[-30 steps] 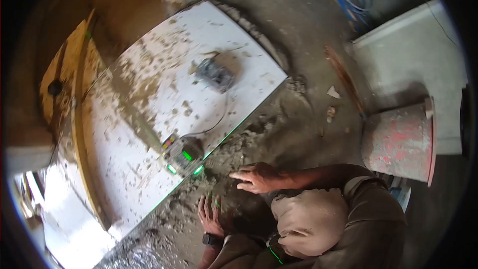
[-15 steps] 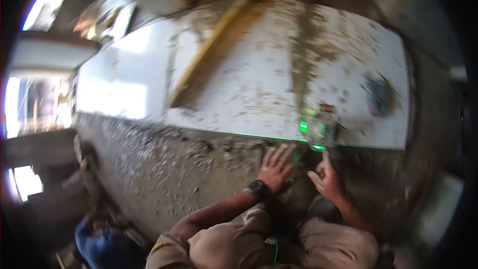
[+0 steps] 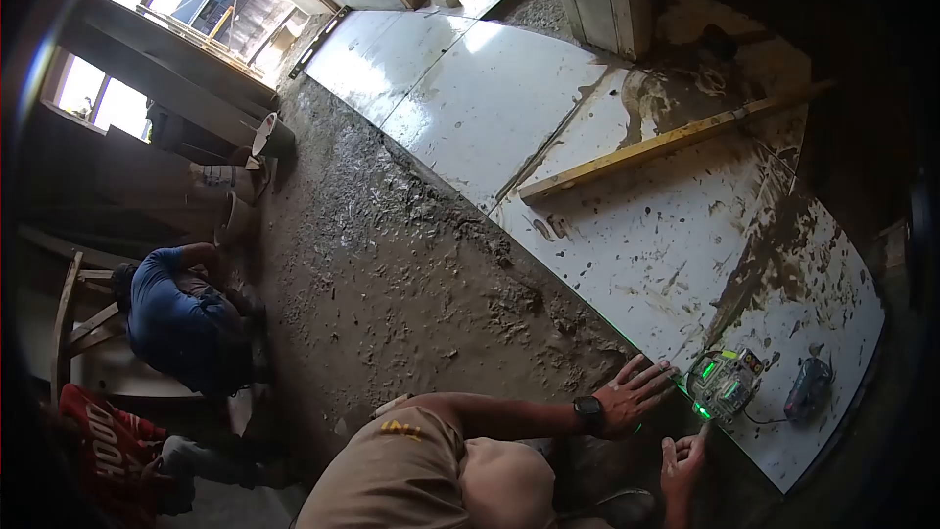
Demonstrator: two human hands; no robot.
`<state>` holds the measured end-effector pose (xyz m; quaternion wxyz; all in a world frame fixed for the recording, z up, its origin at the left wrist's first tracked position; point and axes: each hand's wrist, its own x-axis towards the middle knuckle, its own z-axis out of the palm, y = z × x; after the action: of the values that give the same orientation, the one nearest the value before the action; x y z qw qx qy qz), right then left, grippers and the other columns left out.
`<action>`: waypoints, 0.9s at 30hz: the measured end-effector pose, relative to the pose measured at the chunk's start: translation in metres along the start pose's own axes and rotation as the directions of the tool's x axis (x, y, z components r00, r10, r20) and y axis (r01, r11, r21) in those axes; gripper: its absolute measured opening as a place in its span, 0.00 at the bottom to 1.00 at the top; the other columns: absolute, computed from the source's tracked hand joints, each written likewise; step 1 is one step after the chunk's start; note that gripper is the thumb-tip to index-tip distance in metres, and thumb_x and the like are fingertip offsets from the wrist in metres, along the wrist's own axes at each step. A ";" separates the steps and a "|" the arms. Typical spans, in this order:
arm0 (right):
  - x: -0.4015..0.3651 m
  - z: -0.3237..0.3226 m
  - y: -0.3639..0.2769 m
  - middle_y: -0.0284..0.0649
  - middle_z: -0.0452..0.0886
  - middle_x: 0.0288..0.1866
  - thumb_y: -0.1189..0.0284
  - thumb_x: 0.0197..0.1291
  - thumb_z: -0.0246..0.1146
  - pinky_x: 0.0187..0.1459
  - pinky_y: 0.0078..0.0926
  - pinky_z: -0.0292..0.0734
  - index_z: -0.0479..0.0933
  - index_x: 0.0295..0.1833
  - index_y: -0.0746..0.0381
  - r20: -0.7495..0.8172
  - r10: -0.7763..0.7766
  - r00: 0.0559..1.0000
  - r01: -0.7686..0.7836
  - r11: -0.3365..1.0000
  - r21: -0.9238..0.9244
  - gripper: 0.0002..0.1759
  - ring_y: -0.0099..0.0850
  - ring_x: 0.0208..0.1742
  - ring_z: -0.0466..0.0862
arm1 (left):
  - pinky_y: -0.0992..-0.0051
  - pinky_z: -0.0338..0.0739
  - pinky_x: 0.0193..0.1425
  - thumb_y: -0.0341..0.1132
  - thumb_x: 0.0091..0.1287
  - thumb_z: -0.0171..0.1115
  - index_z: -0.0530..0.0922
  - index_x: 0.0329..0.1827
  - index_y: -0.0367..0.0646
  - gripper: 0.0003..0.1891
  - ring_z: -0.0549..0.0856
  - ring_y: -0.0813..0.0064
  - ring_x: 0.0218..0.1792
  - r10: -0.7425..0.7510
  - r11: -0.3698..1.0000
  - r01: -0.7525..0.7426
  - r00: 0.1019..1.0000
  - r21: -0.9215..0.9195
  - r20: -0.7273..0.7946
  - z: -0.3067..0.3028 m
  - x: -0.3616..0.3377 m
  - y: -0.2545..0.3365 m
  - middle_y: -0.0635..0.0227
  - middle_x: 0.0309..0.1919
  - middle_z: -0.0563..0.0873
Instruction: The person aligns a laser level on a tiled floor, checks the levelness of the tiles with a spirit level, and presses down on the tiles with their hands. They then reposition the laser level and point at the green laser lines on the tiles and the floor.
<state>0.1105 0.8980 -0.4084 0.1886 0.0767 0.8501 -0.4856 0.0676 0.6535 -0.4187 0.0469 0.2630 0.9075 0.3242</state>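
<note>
A clear-bodied laser level [image 3: 727,387] with glowing green lights stands near the edge of the white floor tiles [image 3: 627,264]. My left hand [image 3: 632,399], with a dark watch on the wrist, is open, its fingers spread at the tile edge just left of the level. On the level's near side is my right hand [image 3: 682,460], its index finger stretched toward the base; whether it touches is hard to tell. Neither hand holds anything. A dark object [image 3: 809,389], perhaps a pouch or battery, lies on the tile to the right, with a thin cable running toward the level.
A long yellow straightedge [image 3: 676,142] lies across the tiles. Wet, rough mortar [image 3: 421,294] covers the floor to the left. Buckets [image 3: 274,137] stand by the far wall. A person in blue [image 3: 186,318] bends over at left, and another in red [image 3: 103,441] is lower left.
My view has swung left, so the tiles and level appear lower and farther right, and more of the room shows. Both hands stay beside the level.
</note>
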 end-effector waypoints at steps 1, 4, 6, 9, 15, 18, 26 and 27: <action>0.001 0.001 0.002 0.32 0.70 0.29 0.70 0.62 0.69 0.30 0.21 0.69 0.49 0.80 0.75 -0.004 0.000 1.000 0.000 1.000 0.003 0.49 0.20 0.26 0.70 | 0.42 0.38 0.83 0.38 0.55 0.64 0.60 0.79 0.40 0.45 0.49 0.55 0.84 0.005 1.000 -0.005 1.000 0.000 -0.011 0.000 0.001 0.000 0.50 0.82 0.54; 0.002 0.000 0.007 0.32 0.70 0.29 0.70 0.62 0.70 0.31 0.22 0.69 0.51 0.79 0.77 -0.001 -0.018 1.000 0.018 0.999 -0.031 0.48 0.20 0.26 0.70 | 0.42 0.39 0.83 0.38 0.55 0.64 0.60 0.79 0.40 0.45 0.50 0.55 0.84 0.009 1.000 -0.009 1.000 0.008 0.001 0.000 0.002 -0.001 0.50 0.82 0.54; 0.001 -0.002 0.003 0.31 0.70 0.29 0.70 0.62 0.70 0.31 0.22 0.70 0.53 0.77 0.79 -0.002 -0.004 1.000 0.004 1.000 -0.027 0.47 0.20 0.26 0.70 | 0.42 0.39 0.83 0.38 0.56 0.64 0.60 0.79 0.40 0.44 0.50 0.55 0.84 0.005 1.000 -0.005 1.000 0.014 0.021 0.000 0.002 0.000 0.50 0.82 0.54; 0.000 -0.002 0.002 0.31 0.70 0.29 0.69 0.62 0.70 0.31 0.22 0.70 0.53 0.77 0.78 -0.006 -0.003 1.000 0.003 1.000 -0.013 0.46 0.20 0.26 0.69 | 0.42 0.40 0.83 0.40 0.56 0.65 0.59 0.80 0.41 0.45 0.50 0.54 0.84 -0.005 1.000 0.005 1.000 0.007 0.025 0.000 0.000 0.000 0.50 0.82 0.54; -0.001 -0.001 0.002 0.31 0.70 0.29 0.70 0.62 0.70 0.30 0.22 0.69 0.53 0.77 0.78 -0.017 -0.037 0.999 0.036 0.999 -0.017 0.46 0.20 0.25 0.69 | 0.42 0.39 0.83 0.49 0.56 0.70 0.55 0.82 0.47 0.51 0.50 0.55 0.84 -0.023 0.999 0.024 1.000 0.042 -0.008 0.002 -0.005 -0.003 0.52 0.82 0.55; 0.001 -0.001 0.010 0.32 0.70 0.29 0.69 0.63 0.69 0.30 0.22 0.69 0.53 0.77 0.79 -0.010 -0.066 0.998 0.066 0.998 -0.018 0.45 0.20 0.25 0.70 | 0.42 0.40 0.83 0.49 0.57 0.70 0.55 0.82 0.47 0.50 0.50 0.56 0.84 -0.019 0.999 0.019 1.000 0.033 -0.013 0.000 -0.008 -0.004 0.53 0.82 0.55; -0.001 -0.004 -0.007 0.33 0.71 0.29 0.69 0.64 0.69 0.29 0.23 0.70 0.54 0.77 0.78 -0.012 -0.037 0.999 0.036 0.999 -0.010 0.44 0.21 0.25 0.71 | 0.42 0.40 0.83 0.50 0.60 0.68 0.55 0.83 0.48 0.49 0.50 0.54 0.84 -0.027 1.000 0.027 0.998 0.009 0.062 -0.009 -0.009 -0.003 0.53 0.82 0.54; 0.000 -0.003 -0.003 0.34 0.71 0.28 0.69 0.64 0.69 0.29 0.23 0.71 0.54 0.77 0.78 -0.013 -0.049 0.999 0.048 0.998 -0.036 0.44 0.21 0.25 0.72 | 0.42 0.40 0.83 0.50 0.60 0.68 0.55 0.83 0.48 0.49 0.50 0.54 0.84 -0.024 1.000 0.023 0.998 0.005 0.065 -0.010 -0.008 -0.004 0.53 0.82 0.54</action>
<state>0.1087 0.8986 -0.4043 0.1722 0.0559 0.8615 -0.4744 0.0703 0.6409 -0.4136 0.0795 0.2627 0.9093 0.3129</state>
